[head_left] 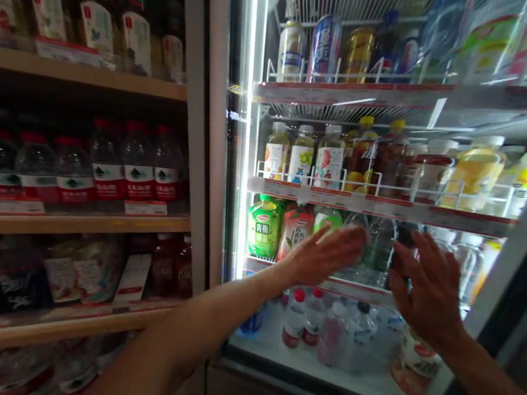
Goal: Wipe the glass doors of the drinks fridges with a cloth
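My left hand (328, 255) reaches out in front of the third shelf of a lit drinks fridge. Its fingers are stretched out, slightly blurred, and nothing shows in them. To its right, my right hand (426, 287) is raised with fingers apart and thumb spread, also holding nothing. Between the hands stands a clear bottle with a dark lower part (380, 248); whether either hand touches it I cannot tell. Left of my left hand are a green drink bottle (263, 228) and a red one (295, 227), partly covered by the wrist.
Bottled teas (329, 157) line the fridge shelf above, with cans (326, 47) higher up. Small bottles (294, 321) and a tub (415, 366) stand on the fridge floor. Wooden shelves (85, 74) at left hold red-capped water bottles (136, 164). A frame post (200, 124) divides the two.
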`<state>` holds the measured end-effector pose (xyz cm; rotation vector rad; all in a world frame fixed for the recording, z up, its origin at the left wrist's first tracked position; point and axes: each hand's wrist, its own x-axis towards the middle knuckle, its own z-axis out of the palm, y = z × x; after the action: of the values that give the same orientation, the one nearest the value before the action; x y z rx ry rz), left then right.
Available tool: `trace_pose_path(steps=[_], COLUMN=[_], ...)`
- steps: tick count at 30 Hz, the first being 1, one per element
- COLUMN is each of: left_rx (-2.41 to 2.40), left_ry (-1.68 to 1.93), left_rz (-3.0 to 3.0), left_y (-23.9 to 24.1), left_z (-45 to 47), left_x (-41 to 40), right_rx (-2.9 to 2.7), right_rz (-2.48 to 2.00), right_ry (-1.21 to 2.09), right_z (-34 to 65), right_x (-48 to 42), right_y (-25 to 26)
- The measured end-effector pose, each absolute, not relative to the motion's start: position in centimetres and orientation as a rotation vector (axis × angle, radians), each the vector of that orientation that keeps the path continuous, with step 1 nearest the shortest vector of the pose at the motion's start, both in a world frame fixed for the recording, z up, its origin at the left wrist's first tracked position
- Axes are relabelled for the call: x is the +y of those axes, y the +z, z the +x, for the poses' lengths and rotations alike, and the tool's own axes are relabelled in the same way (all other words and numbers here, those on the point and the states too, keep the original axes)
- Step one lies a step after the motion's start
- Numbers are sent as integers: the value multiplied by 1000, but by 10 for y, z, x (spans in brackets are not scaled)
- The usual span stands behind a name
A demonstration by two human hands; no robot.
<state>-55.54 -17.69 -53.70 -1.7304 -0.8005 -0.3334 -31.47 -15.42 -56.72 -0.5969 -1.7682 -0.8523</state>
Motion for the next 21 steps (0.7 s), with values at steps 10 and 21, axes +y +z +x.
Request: trace_pose_path(steps=[10,21], left_rx=[-683,-576], left_ry=[54,-68], left_rz=[-1817,-1907], left_y=[-538,-537], left_z=[-529,-535], left_x=[-196,-178], right_rx=[-1678,-1684], right_rz=[-667,-721], right_ry=[-689,-819], right_z=[-302,-297], right_x=[-155,-151], right_y=[-568,-579])
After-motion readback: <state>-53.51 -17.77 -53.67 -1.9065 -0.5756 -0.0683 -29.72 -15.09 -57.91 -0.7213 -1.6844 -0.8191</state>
